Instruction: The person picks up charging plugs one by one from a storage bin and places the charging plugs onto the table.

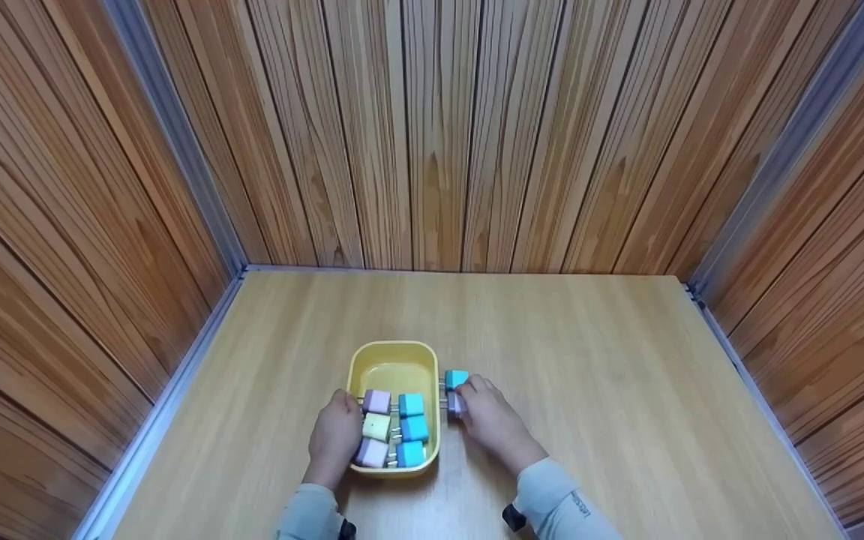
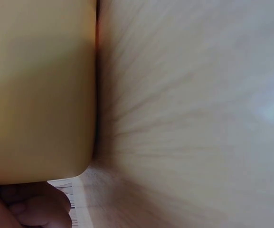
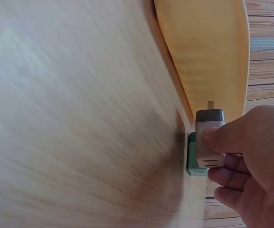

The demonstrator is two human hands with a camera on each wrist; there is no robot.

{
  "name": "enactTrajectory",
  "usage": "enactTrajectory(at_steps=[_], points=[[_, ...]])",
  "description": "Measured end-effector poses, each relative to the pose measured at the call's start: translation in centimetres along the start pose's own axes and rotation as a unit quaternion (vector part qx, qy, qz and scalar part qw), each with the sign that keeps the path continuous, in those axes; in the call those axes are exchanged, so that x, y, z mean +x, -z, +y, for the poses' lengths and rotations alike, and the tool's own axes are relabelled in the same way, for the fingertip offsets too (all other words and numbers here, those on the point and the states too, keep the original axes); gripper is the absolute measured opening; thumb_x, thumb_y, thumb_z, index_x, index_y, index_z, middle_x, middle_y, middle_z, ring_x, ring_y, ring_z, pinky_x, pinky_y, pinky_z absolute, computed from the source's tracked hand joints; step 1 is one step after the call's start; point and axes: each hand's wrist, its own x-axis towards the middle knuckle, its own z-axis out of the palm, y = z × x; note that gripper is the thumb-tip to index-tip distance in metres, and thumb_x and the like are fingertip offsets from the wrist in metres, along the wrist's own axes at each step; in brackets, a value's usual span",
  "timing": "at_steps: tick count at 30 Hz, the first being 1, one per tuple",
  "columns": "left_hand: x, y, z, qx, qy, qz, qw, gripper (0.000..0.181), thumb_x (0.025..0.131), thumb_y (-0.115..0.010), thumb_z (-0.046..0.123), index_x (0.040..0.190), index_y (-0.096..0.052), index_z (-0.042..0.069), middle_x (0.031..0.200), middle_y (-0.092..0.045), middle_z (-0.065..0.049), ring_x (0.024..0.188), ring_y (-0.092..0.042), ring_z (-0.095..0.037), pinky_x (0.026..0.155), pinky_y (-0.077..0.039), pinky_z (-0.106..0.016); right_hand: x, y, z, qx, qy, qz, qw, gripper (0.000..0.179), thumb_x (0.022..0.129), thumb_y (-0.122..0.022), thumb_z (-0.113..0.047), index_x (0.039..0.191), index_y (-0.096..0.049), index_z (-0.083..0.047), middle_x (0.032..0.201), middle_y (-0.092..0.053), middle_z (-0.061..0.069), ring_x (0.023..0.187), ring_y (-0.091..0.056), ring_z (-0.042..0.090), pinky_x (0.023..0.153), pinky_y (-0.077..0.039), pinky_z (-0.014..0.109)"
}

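Note:
A yellow plastic bin (image 1: 393, 352) stands on the table, its left rim gripped by my left hand (image 1: 334, 439). In the left wrist view, curled fingers (image 2: 39, 204) show by the corner of the bin wall (image 2: 42, 104). Between thumb and fingers, my right hand (image 1: 496, 420) pinches a light purple plug-in charger (image 3: 209, 142) just right of the bin, its prongs pointing toward the bin wall. Beyond it lies a turquoise charger (image 1: 455, 377) on the table. Inside the bin, purple and pale yellow chargers (image 1: 376, 427) line the left, with turquoise chargers (image 1: 414, 428) on the right.
The wooden table (image 1: 589, 360) extends to both sides of the bin. Wood-plank panels (image 1: 439, 135) enclose it at the back, left and right, with metal strips (image 1: 177, 135) along the corners.

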Motion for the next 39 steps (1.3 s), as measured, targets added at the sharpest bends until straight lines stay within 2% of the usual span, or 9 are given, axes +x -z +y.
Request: enactTrajectory(at_steps=[8, 14, 20, 27, 31, 39], points=[[0.2, 0.0, 0.0, 0.000, 0.002, -0.002, 1.0000, 0.036, 0.110, -0.031, 0.039, 0.111, -0.056, 0.013, 0.090, -0.058, -0.007, 0.078, -0.056, -0.023, 0.062, -0.042, -0.035, 0.2, -0.3, 0.0, 0.012, -0.012, -0.006, 0.9998, 0.044, 0.101, -0.063, -0.016, 0.144, -0.055, -0.008, 0.137, -0.053, 0.006, 0.132, -0.051, 0.023, 0.113, -0.042, 0.044], [0.1, 0.1, 0.0, 0.004, -0.001, 0.000, 1.0000, 0.037, 0.110, -0.031, 0.039, 0.116, -0.056, 0.012, 0.091, -0.059, -0.007, 0.079, -0.057, -0.023, 0.062, -0.043, -0.035, 0.2, -0.5, 0.0, 0.010, -0.011, -0.015, 0.9998, 0.040, 0.104, -0.057, -0.019, 0.144, -0.055, -0.010, 0.133, -0.053, 0.003, 0.125, -0.053, 0.019, 0.110, -0.045, 0.042], [0.1, 0.1, 0.1, 0.032, -0.027, 0.027, 0.9987, 0.034, 0.109, -0.033, 0.034, 0.103, -0.056, 0.011, 0.081, -0.056, -0.008, 0.071, -0.053, -0.024, 0.058, -0.039, -0.036, 0.4, -0.7, 0.0, -0.001, 0.001, -0.010, 1.0000, 0.040, 0.103, -0.060, -0.017, 0.142, -0.056, -0.009, 0.129, -0.053, 0.002, 0.118, -0.053, 0.016, 0.109, -0.046, 0.041], [0.1, 0.0, 0.2, 0.008, 0.005, 0.001, 1.0000, 0.034, 0.110, -0.033, 0.037, 0.114, -0.056, 0.012, 0.089, -0.059, -0.007, 0.078, -0.056, -0.023, 0.063, -0.043, -0.035, 0.3, -0.8, 0.1, 0.029, -0.019, -0.024, 0.9991, 0.045, 0.105, -0.056, -0.019, 0.148, -0.051, -0.011, 0.139, -0.051, 0.003, 0.129, -0.051, 0.018, 0.112, -0.043, 0.044], [0.2, 0.0, 0.2, -0.001, 0.012, -0.003, 0.9999, 0.034, 0.110, -0.033, 0.038, 0.115, -0.056, 0.013, 0.092, -0.060, -0.007, 0.080, -0.057, -0.023, 0.064, -0.044, -0.034, 0.4, -0.8, 0.2, 0.026, -0.016, -0.026, 0.9992, 0.046, 0.105, -0.056, -0.019, 0.150, -0.050, -0.009, 0.145, -0.049, 0.007, 0.135, -0.048, 0.023, 0.113, -0.041, 0.046], [0.1, 0.0, 0.4, -0.016, 0.028, -0.012, 0.9994, 0.034, 0.111, -0.032, 0.040, 0.117, -0.055, 0.015, 0.096, -0.061, -0.006, 0.083, -0.059, -0.022, 0.066, -0.046, -0.034, 0.4, -1.2, 0.3, 0.015, -0.005, -0.015, 0.9998, 0.042, 0.107, -0.052, -0.020, 0.147, -0.052, -0.007, 0.141, -0.051, 0.007, 0.131, -0.050, 0.021, 0.112, -0.042, 0.045]])
